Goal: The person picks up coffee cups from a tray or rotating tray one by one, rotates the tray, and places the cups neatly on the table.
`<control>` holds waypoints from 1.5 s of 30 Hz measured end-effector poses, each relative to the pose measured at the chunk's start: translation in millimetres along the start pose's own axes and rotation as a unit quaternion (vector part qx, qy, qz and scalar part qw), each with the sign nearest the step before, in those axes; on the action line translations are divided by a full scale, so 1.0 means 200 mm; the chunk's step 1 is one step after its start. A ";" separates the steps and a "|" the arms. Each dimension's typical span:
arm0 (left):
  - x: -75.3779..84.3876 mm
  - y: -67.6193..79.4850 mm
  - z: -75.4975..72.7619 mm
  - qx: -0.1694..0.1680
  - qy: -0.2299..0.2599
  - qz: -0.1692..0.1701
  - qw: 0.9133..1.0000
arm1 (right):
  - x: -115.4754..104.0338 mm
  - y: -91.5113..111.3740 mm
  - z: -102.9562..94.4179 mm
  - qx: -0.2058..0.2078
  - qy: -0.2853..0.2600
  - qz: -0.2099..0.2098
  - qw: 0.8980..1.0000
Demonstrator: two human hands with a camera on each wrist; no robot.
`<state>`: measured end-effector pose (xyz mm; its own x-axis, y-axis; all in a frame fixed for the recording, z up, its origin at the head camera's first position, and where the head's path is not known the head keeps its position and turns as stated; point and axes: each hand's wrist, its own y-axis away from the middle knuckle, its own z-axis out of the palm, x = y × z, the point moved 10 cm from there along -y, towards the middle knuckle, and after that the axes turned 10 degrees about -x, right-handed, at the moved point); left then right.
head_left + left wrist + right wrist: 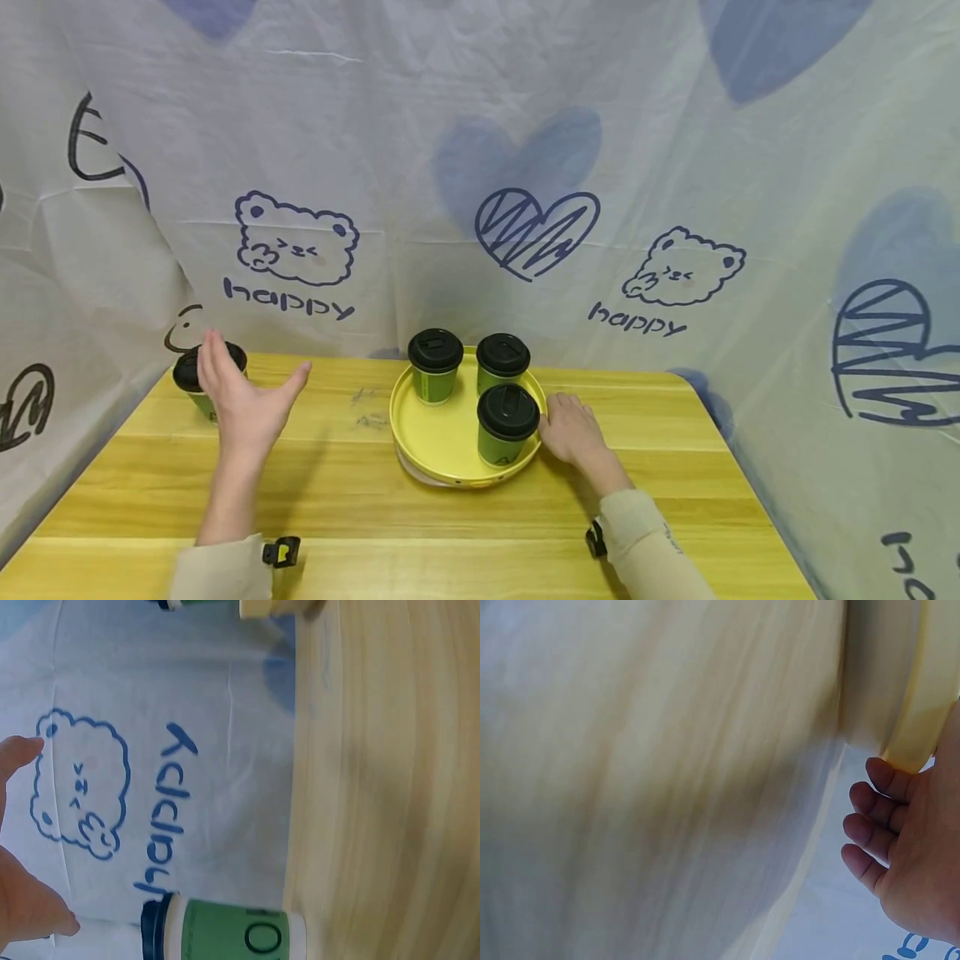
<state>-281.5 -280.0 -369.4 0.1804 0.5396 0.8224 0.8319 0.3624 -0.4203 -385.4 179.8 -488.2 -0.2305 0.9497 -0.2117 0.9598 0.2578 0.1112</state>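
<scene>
My left hand is raised, fingers straight and thumb spread wide, in front of a green paper cup with a black lid at the table's back left. In the left wrist view that cup stands below the thumb and fingers, apart from them. A round yellow tray carries three similar lidded cups: one at back left, one at back right, one at front right. At the tray's right edge is my right hand, its loosely bent fingers against the rim; its thumb is hidden.
Under the tray shows a pale round base. The wooden table ends at a white cloth printed with bears and hearts, which hangs behind and along both sides.
</scene>
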 end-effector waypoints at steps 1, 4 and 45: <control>0.01 0.01 0.02 -0.005 0.003 -0.001 1.000 | 0.00 0.00 0.00 0.001 0.000 0.000 1.000; 0.03 0.02 0.08 -0.023 0.012 -0.005 1.000 | 0.00 0.00 0.00 0.001 0.002 0.001 1.000; -0.03 0.22 0.88 -0.361 -0.067 -0.077 0.927 | -0.01 0.02 -0.01 -0.001 0.004 -0.001 1.000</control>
<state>-338.7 -132.9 -460.9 0.0042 0.6306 0.7761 0.9856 -0.1338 0.1034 -382.2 179.5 -484.8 -0.2334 0.9509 -0.2034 0.9591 0.2596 0.1128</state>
